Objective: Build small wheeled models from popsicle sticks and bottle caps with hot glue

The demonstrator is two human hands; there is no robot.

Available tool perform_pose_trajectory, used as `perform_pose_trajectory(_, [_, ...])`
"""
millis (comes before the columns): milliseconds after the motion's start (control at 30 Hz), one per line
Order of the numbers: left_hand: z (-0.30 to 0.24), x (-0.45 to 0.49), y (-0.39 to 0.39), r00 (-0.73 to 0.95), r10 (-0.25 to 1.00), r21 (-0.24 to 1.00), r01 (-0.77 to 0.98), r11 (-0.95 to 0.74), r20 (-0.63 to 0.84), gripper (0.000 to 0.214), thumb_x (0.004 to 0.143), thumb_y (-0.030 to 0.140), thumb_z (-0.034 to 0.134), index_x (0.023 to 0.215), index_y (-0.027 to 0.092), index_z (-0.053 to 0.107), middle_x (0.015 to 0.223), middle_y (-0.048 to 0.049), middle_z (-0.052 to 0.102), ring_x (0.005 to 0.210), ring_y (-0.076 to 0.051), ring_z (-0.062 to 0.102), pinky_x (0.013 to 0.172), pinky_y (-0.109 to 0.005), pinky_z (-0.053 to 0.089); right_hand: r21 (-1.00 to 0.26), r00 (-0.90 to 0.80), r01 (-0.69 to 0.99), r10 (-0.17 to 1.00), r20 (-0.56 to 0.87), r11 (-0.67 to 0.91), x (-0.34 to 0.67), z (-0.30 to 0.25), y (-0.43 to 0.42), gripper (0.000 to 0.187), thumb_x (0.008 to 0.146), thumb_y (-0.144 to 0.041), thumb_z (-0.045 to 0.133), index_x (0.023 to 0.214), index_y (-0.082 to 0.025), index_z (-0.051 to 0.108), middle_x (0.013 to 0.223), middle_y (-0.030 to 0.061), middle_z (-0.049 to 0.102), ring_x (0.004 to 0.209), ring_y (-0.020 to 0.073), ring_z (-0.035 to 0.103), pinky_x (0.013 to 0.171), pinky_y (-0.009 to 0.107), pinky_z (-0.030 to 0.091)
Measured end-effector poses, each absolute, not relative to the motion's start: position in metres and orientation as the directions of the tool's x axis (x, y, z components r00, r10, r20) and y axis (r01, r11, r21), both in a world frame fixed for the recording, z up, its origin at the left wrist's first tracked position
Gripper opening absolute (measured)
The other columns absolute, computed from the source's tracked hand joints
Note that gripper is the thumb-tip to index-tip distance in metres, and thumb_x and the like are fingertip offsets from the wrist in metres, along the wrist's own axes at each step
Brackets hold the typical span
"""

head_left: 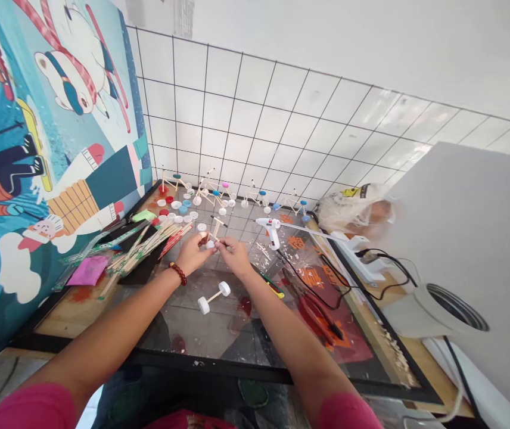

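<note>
My left hand [195, 255] and my right hand [234, 256] meet over the middle of the glass-topped table. Between their fingertips they hold a small frame of thin wooden sticks [217, 227]. A dark crosspiece tops it, and a white bottle cap shows at its lower end, partly hidden by the fingers. Both hands are closed in a pinch. Nearer to me lies a pair of white bottle caps joined by a stick [214, 295]. A white hot glue gun [271, 231] stands to the right of my right hand, its black cord trailing toward me.
Several stick-and-cap models [223, 193] line the back beside loose bottle caps [175, 205]. Left lie bundled wooden sticks [148, 245] and a pink packet [87, 271]. Right are a yellow-green cutter [275, 289], red-handled pliers [315, 316], a white power strip [358, 259] and a plastic bag [353, 208].
</note>
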State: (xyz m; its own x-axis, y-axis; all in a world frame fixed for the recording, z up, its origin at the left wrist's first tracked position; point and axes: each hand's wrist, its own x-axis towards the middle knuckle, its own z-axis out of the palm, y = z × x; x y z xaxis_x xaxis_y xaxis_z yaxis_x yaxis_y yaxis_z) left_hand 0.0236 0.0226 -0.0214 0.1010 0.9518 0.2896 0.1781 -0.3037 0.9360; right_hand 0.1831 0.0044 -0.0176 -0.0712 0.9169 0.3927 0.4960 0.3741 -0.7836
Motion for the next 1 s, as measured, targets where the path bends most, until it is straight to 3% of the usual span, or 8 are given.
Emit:
perform_pose_trajectory(200, [-0.023,0.023,0.023,0.079,0.982,0.986,-0.019,-0.168,0.169,0.044,0.067,0.041,0.072,0.103,0.015,0.072,0.101,-0.0099,0.072,0.093,-0.024,0.065,0.081,-0.036,0.050,-0.781,-0.054,0.526,0.929,0.366,0.338,0.188,-0.024,0.011,0.022,0.085,-0.032,0.054,0.077,-0.019,0.069,0.074,0.0023,0.068,0.074,0.0182,0.061,0.071,0.028,0.044])
perform_pose_trajectory(500, [-0.024,0.024,0.026,0.077,0.989,0.985,-0.132,-0.115,0.126,0.037,0.058,0.041,0.081,0.084,0.017,0.074,0.081,-0.0042,0.074,0.078,-0.021,0.065,0.073,-0.032,0.049,-0.763,-0.101,0.540,0.927,0.361,0.356,0.185,-0.021,0.007,0.023,0.088,-0.031,0.054,0.077,-0.020,0.070,0.076,0.0017,0.069,0.077,0.0183,0.062,0.075,0.028,0.045])
perform_pose_trajectory(700, [-0.034,0.024,0.030,0.091,0.989,0.988,-0.109,-0.109,0.119,0.038,0.060,0.043,0.080,0.089,0.018,0.075,0.083,-0.0045,0.075,0.078,-0.020,0.065,0.074,-0.032,0.049,-0.780,-0.114,0.505,0.925,0.363,0.368,0.186,-0.022,0.009,0.023,0.086,-0.031,0.054,0.076,-0.020,0.071,0.076,0.0029,0.069,0.075,0.0186,0.062,0.075,0.030,0.046])
perform_pose_trajectory(800, [-0.035,0.023,0.031,0.115,0.984,0.987,-0.103,-0.126,0.137,0.036,0.064,0.044,0.078,0.088,0.018,0.075,0.085,-0.0050,0.075,0.080,-0.021,0.066,0.077,-0.033,0.049,-0.825,-0.080,0.439,0.930,0.358,0.355,0.186,-0.021,0.009,0.022,0.080,-0.038,0.064,0.089,-0.019,0.073,0.075,0.0024,0.068,0.072,0.0175,0.061,0.074,0.031,0.048])
perform_pose_trajectory(900, [-0.035,0.023,0.031,0.124,0.982,0.986,-0.103,-0.132,0.145,0.034,0.064,0.044,0.077,0.087,0.019,0.075,0.084,-0.0045,0.075,0.079,-0.021,0.066,0.077,-0.032,0.049,-0.853,-0.009,0.351,0.912,0.411,0.387,0.187,-0.014,0.008,0.044,0.074,-0.042,0.072,0.110,-0.017,0.068,0.078,0.0024,0.067,0.074,0.0168,0.060,0.077,0.032,0.051])
perform_pose_trajectory(1000, [-0.033,0.024,0.029,0.118,0.984,0.988,-0.091,-0.124,0.135,0.033,0.062,0.041,0.078,0.086,0.018,0.075,0.080,-0.0037,0.074,0.076,-0.020,0.064,0.074,-0.031,0.048,-0.823,0.056,0.291,0.850,0.524,0.488,0.188,-0.003,0.007,0.050,0.076,-0.042,0.071,0.120,-0.019,0.064,0.088,0.0043,0.067,0.080,0.0166,0.060,0.082,0.034,0.051])
